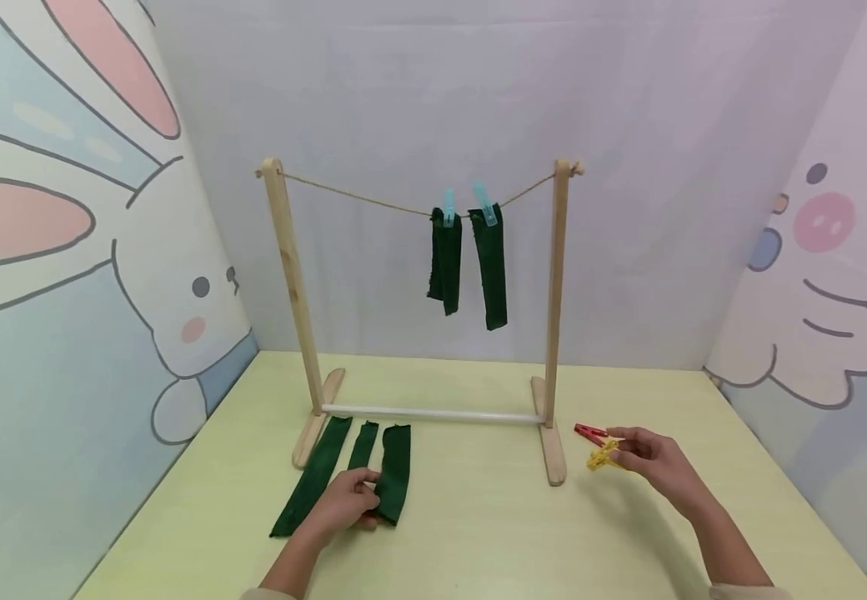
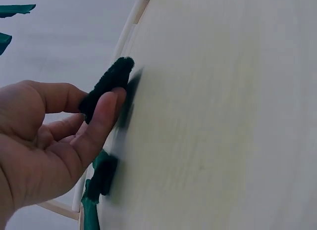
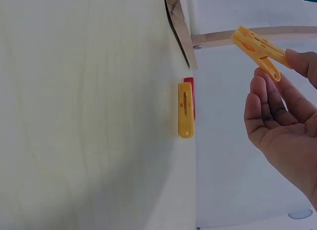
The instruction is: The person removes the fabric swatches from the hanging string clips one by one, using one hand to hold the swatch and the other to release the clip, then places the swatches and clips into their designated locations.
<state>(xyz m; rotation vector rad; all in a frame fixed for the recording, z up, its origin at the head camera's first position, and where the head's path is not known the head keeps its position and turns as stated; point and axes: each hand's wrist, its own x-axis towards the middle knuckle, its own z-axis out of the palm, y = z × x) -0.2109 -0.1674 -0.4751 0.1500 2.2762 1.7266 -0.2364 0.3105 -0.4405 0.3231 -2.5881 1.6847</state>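
Observation:
My left hand (image 1: 345, 500) pinches the dark green cloth strip (image 1: 394, 477) nearest the middle. In the left wrist view the strip (image 2: 111, 82) stands up off the table between thumb and fingers. Two more green strips, a long one (image 1: 321, 479) and a short one (image 1: 363, 444), lie to its left, the short one partly hidden by the hand. At the right, my right hand (image 1: 659, 468) holds a yellow clothespin (image 3: 255, 49) by one end, above the table. Below it lie another yellow clothespin (image 3: 185, 111) and a red clothespin (image 1: 589, 432).
A wooden drying rack (image 1: 556, 308) stands at the back, its white bar (image 1: 433, 413) low between the posts. Light blue clothespins (image 1: 448, 208) hold two green strips (image 1: 490, 271) on its sagging cord (image 1: 358, 197). Cartoon-printed walls flank the table (image 1: 478, 517).

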